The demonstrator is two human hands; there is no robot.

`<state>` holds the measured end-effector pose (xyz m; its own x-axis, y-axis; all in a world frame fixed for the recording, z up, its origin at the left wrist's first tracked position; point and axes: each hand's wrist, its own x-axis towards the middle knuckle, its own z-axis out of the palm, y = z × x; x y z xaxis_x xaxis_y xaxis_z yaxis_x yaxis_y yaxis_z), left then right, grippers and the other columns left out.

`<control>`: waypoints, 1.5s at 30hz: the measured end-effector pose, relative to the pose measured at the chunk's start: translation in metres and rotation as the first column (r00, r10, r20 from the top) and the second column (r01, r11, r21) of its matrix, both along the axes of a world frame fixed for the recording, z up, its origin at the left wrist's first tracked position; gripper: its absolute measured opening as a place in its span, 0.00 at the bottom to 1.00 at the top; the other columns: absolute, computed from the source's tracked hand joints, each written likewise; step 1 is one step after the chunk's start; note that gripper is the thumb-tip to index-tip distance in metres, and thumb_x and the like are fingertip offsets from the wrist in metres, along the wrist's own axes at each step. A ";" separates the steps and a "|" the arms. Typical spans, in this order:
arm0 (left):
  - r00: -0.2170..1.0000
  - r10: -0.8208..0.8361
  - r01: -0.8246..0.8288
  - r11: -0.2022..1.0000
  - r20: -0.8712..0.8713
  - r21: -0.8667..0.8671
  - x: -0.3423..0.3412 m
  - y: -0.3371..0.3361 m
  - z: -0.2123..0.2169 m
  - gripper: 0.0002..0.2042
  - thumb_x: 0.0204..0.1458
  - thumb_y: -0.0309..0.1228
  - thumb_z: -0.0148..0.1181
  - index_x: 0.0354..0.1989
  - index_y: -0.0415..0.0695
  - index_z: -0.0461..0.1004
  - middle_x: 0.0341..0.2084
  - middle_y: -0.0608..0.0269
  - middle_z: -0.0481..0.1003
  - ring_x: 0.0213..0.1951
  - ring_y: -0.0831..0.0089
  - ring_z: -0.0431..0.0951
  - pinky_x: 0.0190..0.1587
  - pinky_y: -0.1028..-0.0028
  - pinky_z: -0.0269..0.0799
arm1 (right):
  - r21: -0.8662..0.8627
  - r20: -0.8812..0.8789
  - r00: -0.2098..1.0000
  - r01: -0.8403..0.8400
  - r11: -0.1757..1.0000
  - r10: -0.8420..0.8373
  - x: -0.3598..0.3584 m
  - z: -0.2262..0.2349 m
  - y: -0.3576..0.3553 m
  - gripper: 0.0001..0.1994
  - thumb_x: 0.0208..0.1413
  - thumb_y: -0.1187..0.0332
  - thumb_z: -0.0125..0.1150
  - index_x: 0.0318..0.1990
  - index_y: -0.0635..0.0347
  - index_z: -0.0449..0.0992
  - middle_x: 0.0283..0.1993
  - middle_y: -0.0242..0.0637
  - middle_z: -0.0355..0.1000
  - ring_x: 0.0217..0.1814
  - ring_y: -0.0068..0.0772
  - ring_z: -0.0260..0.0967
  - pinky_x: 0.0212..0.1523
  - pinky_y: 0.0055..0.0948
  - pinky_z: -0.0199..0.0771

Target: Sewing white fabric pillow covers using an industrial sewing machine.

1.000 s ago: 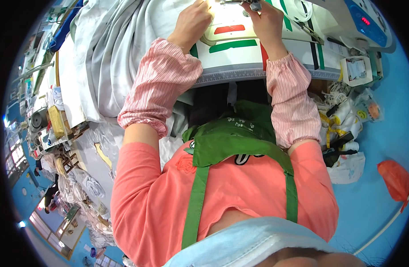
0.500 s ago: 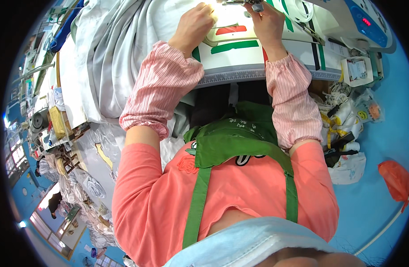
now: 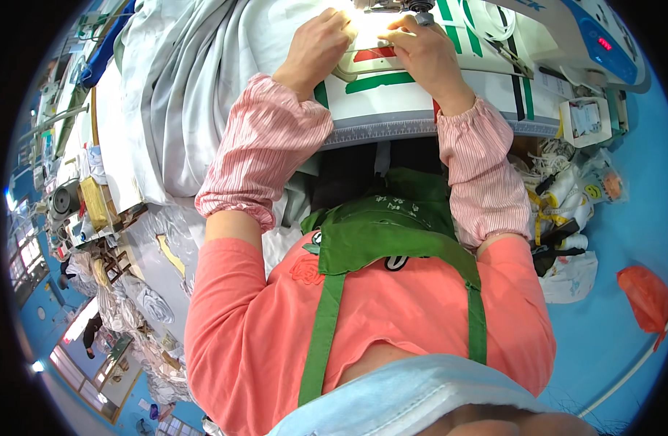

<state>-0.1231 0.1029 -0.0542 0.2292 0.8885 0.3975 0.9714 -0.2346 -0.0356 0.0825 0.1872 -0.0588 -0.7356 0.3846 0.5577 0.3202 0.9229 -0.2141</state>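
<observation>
My left hand [image 3: 316,49] is closed, its fingertips bent together at the left edge of a bright lamp glare. My right hand [image 3: 427,58] is across from it, thumb and forefinger pinched at the glare's right side. What either one grips is washed out by the light. Between and just beyond them is the metal needle area of a sewing machine [image 3: 392,6]. Pale grey fabric [image 3: 196,80] lies in long folds to the left of my left hand. Beneath my hands, the white machine bed carries a green tape strip [image 3: 379,83] and a red strip [image 3: 375,54].
A grey ruler strip [image 3: 381,129] runs along the table's front edge. The machine's blue control panel [image 3: 602,42] is at the upper right. Below it stand a small white box [image 3: 585,120] and several thread spools [image 3: 566,185]. A red bag [image 3: 645,291] hangs at the far right.
My right hand has come back from the needle area, toward me, and its fingers now point left in a pinch. My left hand has barely moved.
</observation>
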 end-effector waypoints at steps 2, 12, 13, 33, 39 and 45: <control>0.998 -0.017 0.020 0.998 0.058 -0.057 -0.008 0.001 -0.002 0.06 0.46 0.24 0.57 0.33 0.41 0.77 0.35 0.58 0.74 0.42 0.61 0.76 0.42 0.66 0.77 | 0.038 0.041 0.999 0.021 0.999 -0.023 0.000 -0.003 0.001 0.05 0.56 0.68 0.66 0.40 0.51 0.83 0.43 0.25 0.74 0.35 0.30 0.73 0.43 0.30 0.76; 0.976 -0.109 0.108 0.994 0.186 0.016 -0.025 0.017 -0.010 0.06 0.42 0.22 0.54 0.30 0.37 0.74 0.33 0.50 0.72 0.41 0.53 0.73 0.43 0.62 0.73 | 0.013 -0.037 0.994 0.108 0.994 -0.107 0.000 -0.013 0.004 0.06 0.55 0.72 0.65 0.41 0.57 0.82 0.37 0.35 0.74 0.38 0.36 0.74 0.43 0.32 0.78; 0.977 -0.107 0.106 0.994 0.184 0.015 -0.027 0.017 -0.010 0.06 0.42 0.22 0.54 0.30 0.37 0.74 0.33 0.50 0.72 0.41 0.53 0.73 0.43 0.62 0.73 | 0.013 -0.038 0.994 0.106 0.994 -0.105 0.000 -0.013 0.003 0.06 0.55 0.72 0.65 0.41 0.57 0.82 0.37 0.35 0.74 0.38 0.36 0.74 0.43 0.32 0.78; 0.955 0.090 -0.169 0.948 -0.282 -0.270 -0.054 0.003 0.022 0.05 0.49 0.23 0.59 0.33 0.40 0.80 0.36 0.55 0.79 0.40 0.59 0.82 0.40 0.65 0.80 | -0.068 -0.085 0.992 0.088 0.994 -0.094 0.006 -0.016 0.005 0.10 0.55 0.78 0.60 0.43 0.58 0.80 0.38 0.39 0.74 0.38 0.37 0.73 0.40 0.34 0.76; 0.960 -0.065 -0.085 0.858 -0.271 -0.506 -0.035 -0.009 0.070 0.05 0.49 0.19 0.57 0.32 0.36 0.80 0.34 0.49 0.80 0.37 0.55 0.84 0.35 0.63 0.81 | -0.156 -0.217 0.956 -0.234 0.960 0.198 -0.019 0.016 -0.111 0.23 0.45 0.76 0.61 0.53 0.57 0.77 0.56 0.41 0.70 0.62 0.44 0.66 0.62 0.44 0.66; 0.726 -0.681 0.647 0.724 -0.094 -0.239 -0.036 0.029 0.071 0.07 0.49 0.27 0.55 0.33 0.41 0.77 0.35 0.57 0.77 0.42 0.61 0.77 0.44 0.67 0.74 | -0.070 -0.137 0.984 -0.123 0.990 0.113 -0.121 -0.002 -0.128 0.14 0.47 0.67 0.59 0.43 0.59 0.79 0.51 0.38 0.73 0.57 0.39 0.67 0.56 0.39 0.67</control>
<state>-0.1595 0.1322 0.0171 0.8335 0.5317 0.1503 0.5455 -0.8352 -0.0700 -0.0382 0.0595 -0.0609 -0.6999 0.3456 0.6251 0.1740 0.9313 -0.3201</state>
